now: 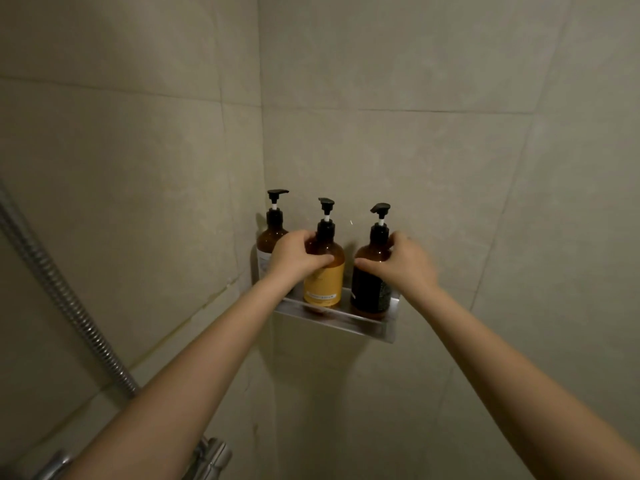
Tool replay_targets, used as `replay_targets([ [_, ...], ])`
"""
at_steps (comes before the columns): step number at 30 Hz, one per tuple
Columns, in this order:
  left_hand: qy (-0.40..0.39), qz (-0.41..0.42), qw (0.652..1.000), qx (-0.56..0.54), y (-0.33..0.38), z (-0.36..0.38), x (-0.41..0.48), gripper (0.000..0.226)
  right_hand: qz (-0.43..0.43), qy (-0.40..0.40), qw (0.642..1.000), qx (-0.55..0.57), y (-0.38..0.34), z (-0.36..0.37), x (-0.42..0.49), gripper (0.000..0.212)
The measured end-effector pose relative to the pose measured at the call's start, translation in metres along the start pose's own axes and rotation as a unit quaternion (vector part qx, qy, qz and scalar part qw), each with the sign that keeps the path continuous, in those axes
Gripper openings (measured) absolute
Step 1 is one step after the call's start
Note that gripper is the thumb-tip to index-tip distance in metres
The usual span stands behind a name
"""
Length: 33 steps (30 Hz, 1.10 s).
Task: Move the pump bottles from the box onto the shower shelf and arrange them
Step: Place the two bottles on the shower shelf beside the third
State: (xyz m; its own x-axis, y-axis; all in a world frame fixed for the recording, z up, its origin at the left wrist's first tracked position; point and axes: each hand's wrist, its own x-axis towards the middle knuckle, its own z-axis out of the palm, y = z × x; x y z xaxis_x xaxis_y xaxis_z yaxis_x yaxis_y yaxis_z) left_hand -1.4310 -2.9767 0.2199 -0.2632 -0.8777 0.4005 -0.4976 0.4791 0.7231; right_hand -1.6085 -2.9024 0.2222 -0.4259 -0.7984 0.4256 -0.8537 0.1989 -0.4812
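Three amber pump bottles stand upright on the metal shower shelf (349,323) in the tiled corner. The left bottle (272,237) has a white label and is partly hidden behind my left hand. The middle bottle (325,282) has a yellow label. My left hand (294,258) wraps around its shoulder. The right bottle (370,289) has a black label. My right hand (401,263) grips its shoulder from the right side. All pump heads are black. The box is out of view.
Beige tiled walls meet in a corner behind the shelf. A ribbed metal shower hose (65,299) runs diagonally at the left. A chrome mixer fitting (211,459) sits at the bottom edge, below my left forearm.
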Motion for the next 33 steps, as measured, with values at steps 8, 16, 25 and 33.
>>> replay_targets([
  [8, 0.047, 0.032, 0.998, 0.035, -0.004, -0.002, -0.003, 0.065, -0.048, -0.07, 0.98, 0.181, 0.028, 0.004, 0.01, 0.063],
  [16, 0.028, 0.022, 0.999, -0.004, -0.011, -0.006, -0.004, 0.058, -0.026, -0.076, 0.981, 0.177, 0.023, -0.003, 0.012, 0.073],
  [25, -0.01, -0.001, 1.0, -0.016, -0.016, -0.004, 0.004, 0.062, -0.014, -0.148, 0.97, 0.191, 0.032, -0.008, 0.028, 0.06],
  [33, -0.045, -0.023, 0.998, -0.034, -0.015, -0.005, 0.012, 0.063, -0.026, -0.211, 0.945, 0.248, 0.041, -0.019, 0.028, 0.033],
])
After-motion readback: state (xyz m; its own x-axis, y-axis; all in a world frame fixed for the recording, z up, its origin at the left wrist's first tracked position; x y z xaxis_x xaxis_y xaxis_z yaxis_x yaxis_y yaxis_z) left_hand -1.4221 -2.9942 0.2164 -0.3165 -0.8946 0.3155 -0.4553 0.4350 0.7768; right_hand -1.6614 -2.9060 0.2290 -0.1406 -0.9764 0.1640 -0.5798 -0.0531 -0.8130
